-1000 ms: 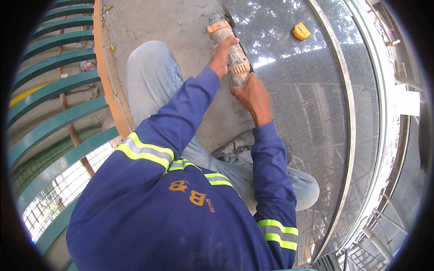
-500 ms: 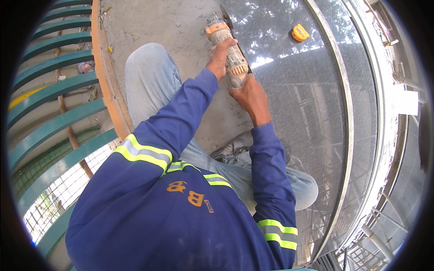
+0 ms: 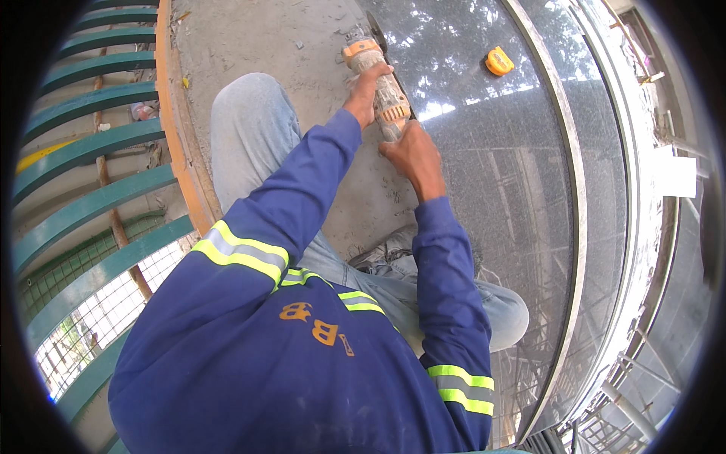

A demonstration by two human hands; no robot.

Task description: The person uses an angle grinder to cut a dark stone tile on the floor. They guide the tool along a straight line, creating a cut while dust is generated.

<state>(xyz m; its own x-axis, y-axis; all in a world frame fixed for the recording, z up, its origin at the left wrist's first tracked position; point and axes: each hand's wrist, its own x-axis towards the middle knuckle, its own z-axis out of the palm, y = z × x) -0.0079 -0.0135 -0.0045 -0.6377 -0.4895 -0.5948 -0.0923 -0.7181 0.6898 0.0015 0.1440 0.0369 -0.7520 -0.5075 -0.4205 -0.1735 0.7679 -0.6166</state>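
I grip a dusty orange and grey angle grinder point(image 3: 383, 94) with both hands. My left hand point(image 3: 367, 94) wraps round the upper part of its body, and my right hand point(image 3: 416, 155) is closed on its rear end. The dark disc point(image 3: 378, 30) stands along the edge of a glossy dark panel point(image 3: 499, 174), beside the dusty concrete floor point(image 3: 257, 41). A yellow tape measure point(image 3: 499, 62) lies on the panel, to the right of the grinder. My bent left knee point(image 3: 246, 113) is left of my left hand.
Curved green railing bars point(image 3: 91, 181) and an orange edge rail point(image 3: 170, 113) run down the left, with mesh beyond. A pale metal strip point(image 3: 575, 189) crosses the panel. Scaffolding poles point(image 3: 628, 408) and a white board point(image 3: 677, 170) are at the far right.
The grinder and both my hands have shifted slightly up and to the left in the picture. The grip on the tool looks the same.
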